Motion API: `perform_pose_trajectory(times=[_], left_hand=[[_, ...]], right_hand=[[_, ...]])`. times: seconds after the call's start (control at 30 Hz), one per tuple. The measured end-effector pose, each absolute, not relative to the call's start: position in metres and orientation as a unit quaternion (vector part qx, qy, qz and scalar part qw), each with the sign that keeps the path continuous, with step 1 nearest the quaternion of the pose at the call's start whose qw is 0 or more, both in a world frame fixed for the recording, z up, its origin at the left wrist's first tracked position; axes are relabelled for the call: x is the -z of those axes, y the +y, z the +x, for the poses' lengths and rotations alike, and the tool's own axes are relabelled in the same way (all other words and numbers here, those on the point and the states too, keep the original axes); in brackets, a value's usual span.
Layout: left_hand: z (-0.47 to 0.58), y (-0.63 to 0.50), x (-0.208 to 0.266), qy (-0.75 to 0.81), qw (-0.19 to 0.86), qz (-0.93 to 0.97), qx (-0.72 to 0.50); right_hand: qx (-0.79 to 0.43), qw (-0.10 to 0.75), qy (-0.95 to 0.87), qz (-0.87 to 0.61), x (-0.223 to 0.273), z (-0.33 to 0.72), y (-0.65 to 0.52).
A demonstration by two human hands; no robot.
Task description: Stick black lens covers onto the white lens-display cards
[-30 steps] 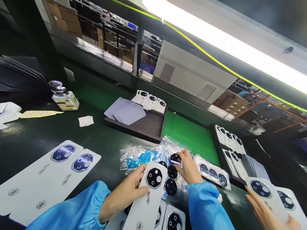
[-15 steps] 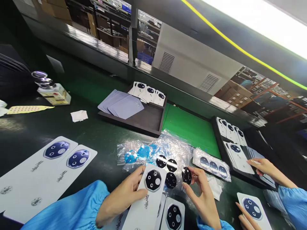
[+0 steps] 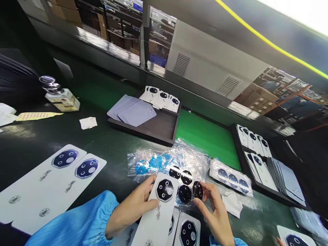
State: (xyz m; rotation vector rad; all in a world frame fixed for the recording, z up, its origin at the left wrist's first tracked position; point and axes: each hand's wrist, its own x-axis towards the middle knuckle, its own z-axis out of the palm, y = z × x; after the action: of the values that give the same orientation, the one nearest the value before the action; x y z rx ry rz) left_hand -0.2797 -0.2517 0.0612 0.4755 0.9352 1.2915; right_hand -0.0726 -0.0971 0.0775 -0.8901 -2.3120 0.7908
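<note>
Card (image 3: 151, 222), white with a dark eight-sided patch near its upper end, sits pinched between the thumb and fingers of the left hand (image 3: 134, 209). Across from it, the right hand (image 3: 215, 213) grips a small black disc (image 3: 197, 190) by thumb and fingertips, near the card but apart from it. Between and just ahead of the hands, three more black discs (image 3: 185, 193) lie over clear plastic (image 3: 194, 152), with blue discs (image 3: 155, 162) ahead of the left hand. Nearer the wearer, between the hands, are partly covered cards (image 3: 188, 233). Just right of the right hand lies a crumpled tissue (image 3: 232, 204); past it, a clear packet (image 3: 232, 180) shows three dark discs. Left of the left hand, two long white cards (image 3: 60, 182) lie side by side on the counter (image 3: 115, 150). Farther ahead of both hands, a black tray (image 3: 165, 126) bears grey cards (image 3: 135, 111) and small white ones.
</note>
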Motion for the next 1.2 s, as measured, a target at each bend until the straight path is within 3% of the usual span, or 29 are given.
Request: perform_pose_trajectory(times=[1.2], left_hand=[[-0.278,-0.249,-0.071,0.454,0.661,0.207,-0.560]], right_hand=[[-0.289,0.232,-0.869,-0.329,-0.074,-0.068,-0.095]])
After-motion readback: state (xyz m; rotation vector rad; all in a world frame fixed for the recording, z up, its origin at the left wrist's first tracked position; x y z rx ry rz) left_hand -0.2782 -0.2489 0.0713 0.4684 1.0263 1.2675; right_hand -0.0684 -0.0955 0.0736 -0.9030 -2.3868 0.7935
